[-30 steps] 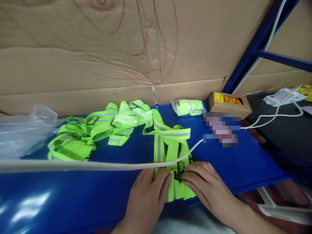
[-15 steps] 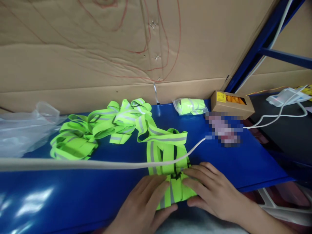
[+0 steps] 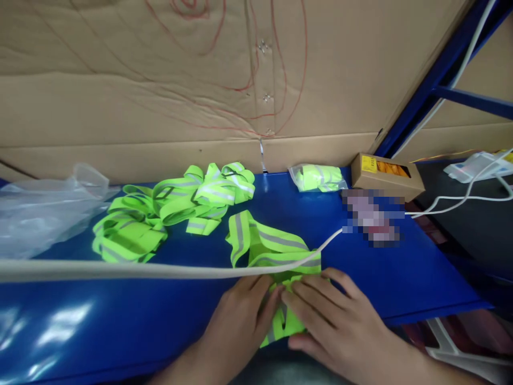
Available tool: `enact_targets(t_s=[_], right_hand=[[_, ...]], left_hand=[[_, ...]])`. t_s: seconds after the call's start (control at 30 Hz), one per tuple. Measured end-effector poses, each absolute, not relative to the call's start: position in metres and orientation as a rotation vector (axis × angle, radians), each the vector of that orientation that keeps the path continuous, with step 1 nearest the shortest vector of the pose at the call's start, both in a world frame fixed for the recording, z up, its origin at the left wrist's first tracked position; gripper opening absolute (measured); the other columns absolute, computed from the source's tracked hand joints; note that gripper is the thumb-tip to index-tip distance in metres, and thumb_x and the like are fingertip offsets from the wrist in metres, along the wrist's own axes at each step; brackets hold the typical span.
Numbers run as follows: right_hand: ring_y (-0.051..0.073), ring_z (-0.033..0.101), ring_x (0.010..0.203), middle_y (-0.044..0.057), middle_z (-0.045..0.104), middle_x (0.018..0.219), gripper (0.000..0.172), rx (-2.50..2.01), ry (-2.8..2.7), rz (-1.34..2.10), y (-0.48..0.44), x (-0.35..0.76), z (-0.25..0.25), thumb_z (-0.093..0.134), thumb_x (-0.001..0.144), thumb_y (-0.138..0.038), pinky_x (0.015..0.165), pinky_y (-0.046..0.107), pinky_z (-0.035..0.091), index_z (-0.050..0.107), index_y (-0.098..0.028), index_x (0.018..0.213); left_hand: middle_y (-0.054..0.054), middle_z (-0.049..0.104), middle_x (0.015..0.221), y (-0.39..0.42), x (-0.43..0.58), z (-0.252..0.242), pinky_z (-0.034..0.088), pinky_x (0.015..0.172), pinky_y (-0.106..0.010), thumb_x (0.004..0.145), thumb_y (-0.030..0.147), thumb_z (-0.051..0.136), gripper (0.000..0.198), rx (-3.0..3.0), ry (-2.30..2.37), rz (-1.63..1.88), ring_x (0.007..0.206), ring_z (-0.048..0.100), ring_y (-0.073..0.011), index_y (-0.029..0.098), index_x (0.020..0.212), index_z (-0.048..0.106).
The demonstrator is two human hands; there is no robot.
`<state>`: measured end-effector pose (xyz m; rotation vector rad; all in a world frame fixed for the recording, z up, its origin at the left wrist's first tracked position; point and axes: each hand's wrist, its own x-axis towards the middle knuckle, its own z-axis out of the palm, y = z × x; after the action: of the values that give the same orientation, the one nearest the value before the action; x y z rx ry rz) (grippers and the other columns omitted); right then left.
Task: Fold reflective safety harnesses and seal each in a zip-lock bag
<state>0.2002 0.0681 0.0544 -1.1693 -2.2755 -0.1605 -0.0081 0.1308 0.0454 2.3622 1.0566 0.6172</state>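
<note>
Both hands grip a lime-green reflective strap harness (image 3: 282, 241) with a grey stripe, close to the table's front edge. My left hand (image 3: 240, 315) closes on the folded part from the left, thumb on top. From the right, my right hand (image 3: 336, 318) lays its curled fingers over the same folded straps, its thumb at the near edge. The fingertips of both hands nearly meet. Beyond them, loose loops of the harness lie on the blue table, and my fingers hide part of the folded bundle.
A pile of similar green straps (image 3: 176, 200) lies at the left, beside a clear plastic bag (image 3: 48, 214). At the back are a bagged green bundle (image 3: 318, 177) and a cardboard box (image 3: 387, 179). A white cable (image 3: 160, 271) crosses in front, above the table (image 3: 120, 310).
The far loops of the harness have been pulled nearer and bunched, separating from the pile. My left hand has turned its thumb up onto the fold, and my right hand has moved slightly left.
</note>
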Motion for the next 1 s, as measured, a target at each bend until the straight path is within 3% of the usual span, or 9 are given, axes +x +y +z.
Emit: enact_targets(t_s=[0.07,0.17,0.37,0.43,0.5,0.63,0.77,0.9,1.0], right_hand=[[0.025,0.059,0.119,0.007,0.071,0.124,0.049,-1.203,-2.339,-0.138,0.064,0.198,0.046,0.054,0.102,-0.051,0.111,0.042,0.032,0.061,-0.015,0.135],[0.024,0.056,0.125,0.005,0.07,0.125,0.051,-1.249,-2.357,-0.069,0.066,0.199,0.033,0.057,0.099,-0.055,0.114,0.039,0.032,0.061,-0.018,0.135],[0.024,0.056,0.124,0.005,0.07,0.125,0.055,-1.245,-2.399,0.001,0.072,0.205,0.026,0.058,0.097,-0.058,0.111,0.04,0.038,0.06,-0.019,0.135],[0.025,0.054,0.126,0.007,0.068,0.128,0.066,-1.239,-2.431,0.017,0.071,0.208,0.029,0.055,0.094,-0.067,0.112,0.042,0.038,0.057,-0.019,0.139],[0.027,0.052,0.129,0.008,0.066,0.132,0.076,-1.21,-2.48,0.006,0.069,0.21,0.032,0.05,0.091,-0.075,0.112,0.044,0.038,0.053,-0.022,0.145],[0.027,0.053,0.128,0.007,0.065,0.132,0.062,-1.189,-2.568,-0.067,0.065,0.213,0.038,0.051,0.094,-0.07,0.108,0.044,0.04,0.051,-0.036,0.146],[0.026,0.054,0.124,0.005,0.065,0.129,0.056,-1.194,-2.549,-0.074,0.063,0.213,0.036,0.056,0.094,-0.066,0.106,0.041,0.041,0.055,-0.036,0.142],[0.027,0.053,0.124,0.005,0.065,0.127,0.053,-1.165,-2.547,-0.097,0.061,0.212,0.03,0.058,0.095,-0.064,0.109,0.044,0.038,0.055,-0.037,0.14],[0.026,0.053,0.125,0.003,0.067,0.121,0.045,-1.089,-2.563,-0.127,0.059,0.213,0.03,0.055,0.099,-0.057,0.111,0.045,0.036,0.056,-0.035,0.139]], left_hand=[[-0.003,0.071,0.092,0.137,-0.012,0.049,0.058,0.084,-0.033,0.104,0.028,0.038,0.027,2.324,0.974,0.551,0.089,0.071,-0.0201,0.022,0.098,0.064],[-0.005,0.071,0.111,0.154,-0.021,0.057,0.055,0.095,-0.03,0.106,0.024,0.037,0.027,2.384,0.878,0.551,0.106,0.068,-0.018,0.022,0.119,0.061],[-0.015,0.054,0.144,0.218,-0.002,0.074,0.041,0.105,-0.057,0.101,0.046,0.051,0.043,3.109,0.618,0.61,0.13,0.052,-0.0359,0.024,0.136,0.056],[-0.014,0.054,0.145,0.245,0.017,0.069,0.038,0.109,-0.054,0.103,0.044,0.046,0.038,3.127,0.543,0.5,0.132,0.052,-0.0319,0.025,0.132,0.059],[-0.012,0.065,0.128,0.269,0.037,0.061,0.043,0.101,-0.046,0.103,0.04,0.047,0.031,3.068,0.608,0.484,0.117,0.061,-0.0268,0.021,0.122,0.064],[-0.01,0.07,0.106,0.283,0.057,0.055,0.046,0.09,-0.042,0.1,0.03,0.053,0.022,3.013,0.789,0.589,0.097,0.066,-0.0258,0.014,0.109,0.065],[-0.01,0.068,0.122,0.247,0.045,0.074,0.045,0.099,-0.038,0.097,0.009,0.04,0.03,3.008,0.469,0.709,0.111,0.063,-0.022,0.016,0.115,0.063],[-0.011,0.057,0.147,0.215,0.034,0.082,0.03,0.121,-0.042,0.1,0.02,0.043,0.039,3.028,-0.057,0.505,0.14,0.048,-0.0237,0.017,0.137,0.053],[-0.009,0.057,0.148,0.221,0.042,0.068,0.025,0.123,-0.043,0.105,0.032,0.041,0.041,2.995,-0.101,0.284,0.141,0.047,-0.0235,0.021,0.144,0.05]])
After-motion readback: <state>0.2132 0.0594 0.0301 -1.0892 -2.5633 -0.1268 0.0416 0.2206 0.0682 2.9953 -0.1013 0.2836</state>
